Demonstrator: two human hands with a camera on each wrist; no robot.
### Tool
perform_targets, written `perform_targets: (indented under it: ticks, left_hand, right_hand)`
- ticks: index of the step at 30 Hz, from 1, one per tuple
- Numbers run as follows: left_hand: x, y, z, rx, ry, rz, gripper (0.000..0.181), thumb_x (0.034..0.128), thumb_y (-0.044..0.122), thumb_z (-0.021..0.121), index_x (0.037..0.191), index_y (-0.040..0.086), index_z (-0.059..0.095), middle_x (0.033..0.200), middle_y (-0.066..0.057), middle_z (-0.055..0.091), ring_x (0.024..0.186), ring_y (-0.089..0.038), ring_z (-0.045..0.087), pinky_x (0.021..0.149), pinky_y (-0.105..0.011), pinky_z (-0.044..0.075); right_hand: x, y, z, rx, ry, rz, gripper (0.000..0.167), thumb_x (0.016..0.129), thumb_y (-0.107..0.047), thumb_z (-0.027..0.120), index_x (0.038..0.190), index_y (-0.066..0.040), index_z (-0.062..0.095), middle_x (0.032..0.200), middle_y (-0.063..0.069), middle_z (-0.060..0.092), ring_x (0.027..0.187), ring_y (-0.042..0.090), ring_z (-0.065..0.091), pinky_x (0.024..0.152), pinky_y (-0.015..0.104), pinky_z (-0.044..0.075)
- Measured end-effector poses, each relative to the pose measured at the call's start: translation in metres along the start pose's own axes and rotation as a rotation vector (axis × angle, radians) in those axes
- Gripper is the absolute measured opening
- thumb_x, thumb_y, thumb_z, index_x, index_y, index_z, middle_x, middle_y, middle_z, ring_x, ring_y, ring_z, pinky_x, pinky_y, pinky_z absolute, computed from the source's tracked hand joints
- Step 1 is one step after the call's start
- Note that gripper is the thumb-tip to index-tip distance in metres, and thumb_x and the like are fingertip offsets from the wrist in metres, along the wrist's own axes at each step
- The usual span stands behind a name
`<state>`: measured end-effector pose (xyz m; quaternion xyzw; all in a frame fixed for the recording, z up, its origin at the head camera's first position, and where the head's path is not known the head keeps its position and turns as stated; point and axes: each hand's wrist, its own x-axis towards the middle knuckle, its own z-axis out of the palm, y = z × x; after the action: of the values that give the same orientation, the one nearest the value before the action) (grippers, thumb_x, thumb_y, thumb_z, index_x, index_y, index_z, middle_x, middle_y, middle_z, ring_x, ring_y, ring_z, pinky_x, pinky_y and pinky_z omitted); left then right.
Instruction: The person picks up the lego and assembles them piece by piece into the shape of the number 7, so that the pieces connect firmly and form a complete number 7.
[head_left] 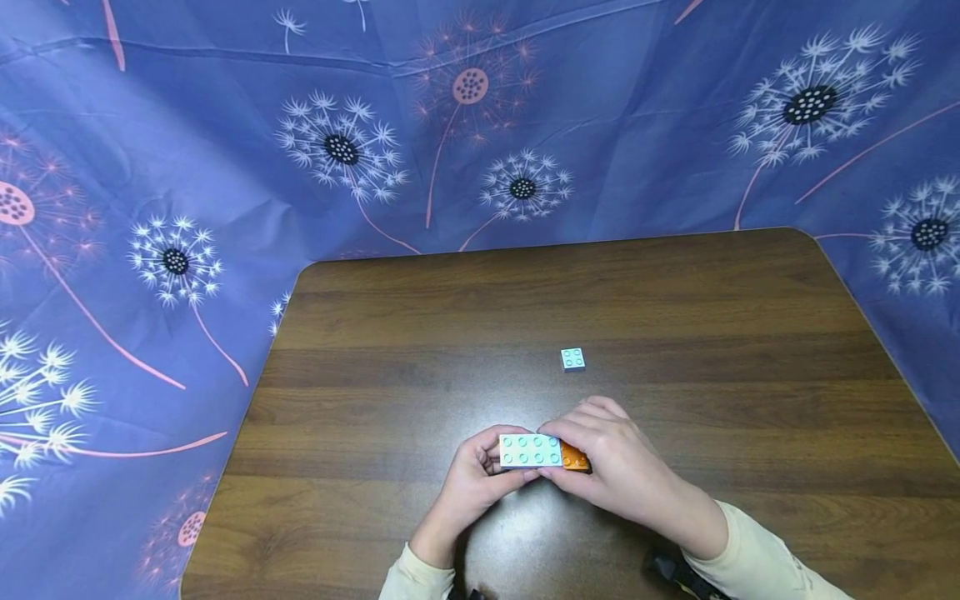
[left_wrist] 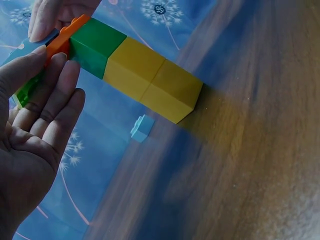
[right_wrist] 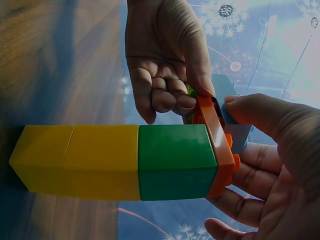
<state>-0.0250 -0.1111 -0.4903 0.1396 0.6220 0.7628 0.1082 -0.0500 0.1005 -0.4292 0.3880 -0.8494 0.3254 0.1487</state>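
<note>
A long light blue brick (head_left: 530, 450) lies over the left part of an orange brick (head_left: 573, 456). In the right wrist view, a dark gap shows between the light blue brick (right_wrist: 231, 100) and the orange brick (right_wrist: 215, 145). Beneath the orange are a green brick (right_wrist: 177, 160) and two yellow bricks (right_wrist: 75, 160), stacked upright on the table. A bright green piece (left_wrist: 27, 92) shows under the orange brick's left part, partly hidden by fingers. My left hand (head_left: 468, 479) grips the light blue brick's left portion; my right hand (head_left: 618, 454) pinches its sides further right.
A small light blue brick (head_left: 573, 359) with studs up stands on the brown wooden table (head_left: 360, 350), beyond the hands. A blue cloth (head_left: 622, 167) with dandelion prints hangs behind the table and along its left side.
</note>
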Motion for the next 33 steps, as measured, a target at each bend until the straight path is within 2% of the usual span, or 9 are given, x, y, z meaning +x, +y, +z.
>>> perform_targets:
  ticks: [8, 14, 21, 33]
  left_hand:
    - [0.0002, -0.0011, -0.0002, 0.006, 0.000, -0.001, 0.040, 0.0804, -0.002, 0.075, 0.115, -0.012, 0.058, 0.101, -0.010, 0.071, 0.087, -0.010, 0.066, 0.071, -0.019, 0.054]
    - [0.0003, -0.0007, 0.0005, -0.007, -0.001, 0.005, 0.041, 0.0811, 0.002, 0.076, 0.115, -0.013, 0.058, 0.102, -0.013, 0.071, 0.088, -0.011, 0.067, 0.073, -0.021, 0.055]
    - [-0.0002, 0.0021, 0.0022, -0.025, 0.004, -0.023, 0.043, 0.0799, 0.000, 0.076, 0.116, -0.014, 0.057, 0.102, -0.006, 0.072, 0.090, -0.010, 0.068, 0.075, -0.022, 0.055]
    - [0.0000, 0.0022, 0.0030, -0.019, -0.002, -0.017, 0.042, 0.0812, 0.003, 0.077, 0.116, -0.012, 0.058, 0.101, -0.013, 0.071, 0.088, -0.012, 0.068, 0.072, -0.021, 0.055]
  right_hand:
    - [0.0005, -0.0021, -0.0010, -0.022, -0.023, 0.021, 0.030, 0.072, -0.029, 0.082, 0.097, -0.016, 0.070, 0.087, -0.014, 0.067, 0.084, 0.007, 0.060, 0.092, 0.041, 0.042]
    - [0.0016, -0.0033, -0.0020, -0.047, -0.008, 0.014, 0.030, 0.071, -0.029, 0.084, 0.095, -0.017, 0.071, 0.086, -0.015, 0.067, 0.080, 0.006, 0.060, 0.088, 0.040, 0.043]
    - [0.0011, -0.0030, -0.0014, -0.064, -0.019, 0.032, 0.032, 0.068, -0.029, 0.086, 0.094, -0.018, 0.071, 0.085, -0.015, 0.067, 0.077, 0.004, 0.061, 0.085, 0.041, 0.045]
    - [0.0003, -0.0045, -0.0029, -0.094, -0.043, 0.050, 0.034, 0.067, -0.031, 0.086, 0.094, -0.018, 0.072, 0.083, -0.014, 0.067, 0.074, 0.005, 0.060, 0.082, 0.038, 0.045]
